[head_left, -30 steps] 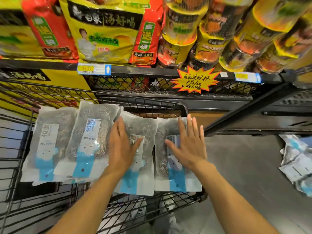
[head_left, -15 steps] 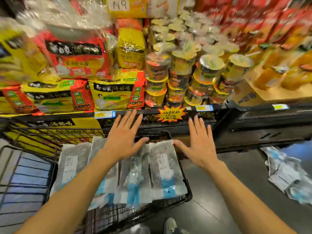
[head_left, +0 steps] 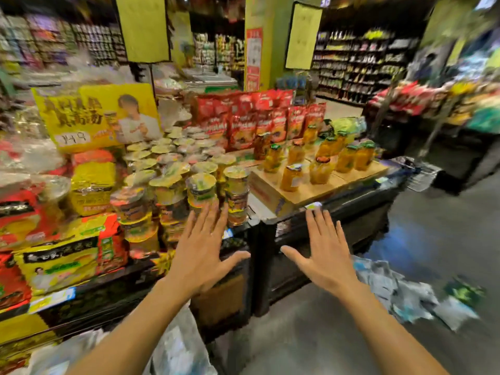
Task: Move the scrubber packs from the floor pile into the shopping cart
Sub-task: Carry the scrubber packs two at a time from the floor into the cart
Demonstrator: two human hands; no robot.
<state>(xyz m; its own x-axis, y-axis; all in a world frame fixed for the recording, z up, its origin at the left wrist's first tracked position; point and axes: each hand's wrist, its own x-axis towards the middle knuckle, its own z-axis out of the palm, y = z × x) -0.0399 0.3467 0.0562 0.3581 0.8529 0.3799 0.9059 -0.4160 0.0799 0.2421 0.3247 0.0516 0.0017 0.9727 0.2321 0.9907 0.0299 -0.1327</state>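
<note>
Both hands are raised in front of me with fingers spread and hold nothing. My left hand (head_left: pixel 203 254) hovers before the stacked noodle cups. My right hand (head_left: pixel 323 253) hovers before the dark shelf base. Clear scrubber packs (head_left: pixel 176 347) with blue and white labels lie at the bottom edge under my left forearm; the cart around them is out of view. The floor pile of scrubber packs (head_left: pixel 400 293) lies blurred on the grey floor at the right, past my right wrist.
A low display shelf (head_left: pixel 311 234) runs across in front, loaded with noodle cups (head_left: pixel 200 185), noodle bags (head_left: pixel 59 263), red pouches and orange jars on cardboard. Grey aisle floor (head_left: pixel 311 334) opens to the right. Further shelves stand behind.
My hands have lifted off the packs in the cart and stay spread. The view has swung up and right, so the cart has dropped out of sight and the floor pile is nearer centre.
</note>
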